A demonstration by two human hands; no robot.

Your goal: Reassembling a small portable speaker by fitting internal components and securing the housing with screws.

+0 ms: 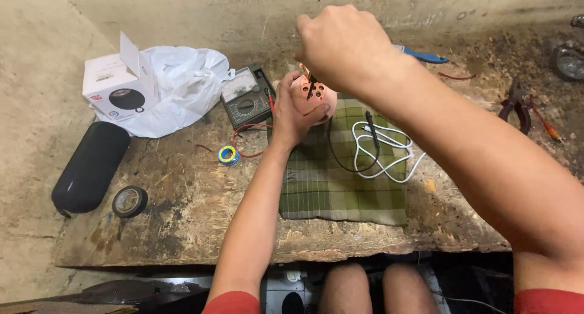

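Note:
My left hand (293,110) cups a small round pink device (316,98) with several holes in its face, holding it just above a green plaid cloth (340,180). My right hand (342,46) is closed around a thin dark tool (311,85) whose tip pokes into the pink device from above. The tool's handle is hidden inside my fist.
A multimeter (246,97) with red leads, a white plastic bag (182,86), a white box (115,83), a black cylindrical speaker (90,165), a tape roll (129,201), a solder spool (228,155), a white cable (383,150), pliers (516,104) and a blue-handled tool (426,57) lie on the worn wooden board.

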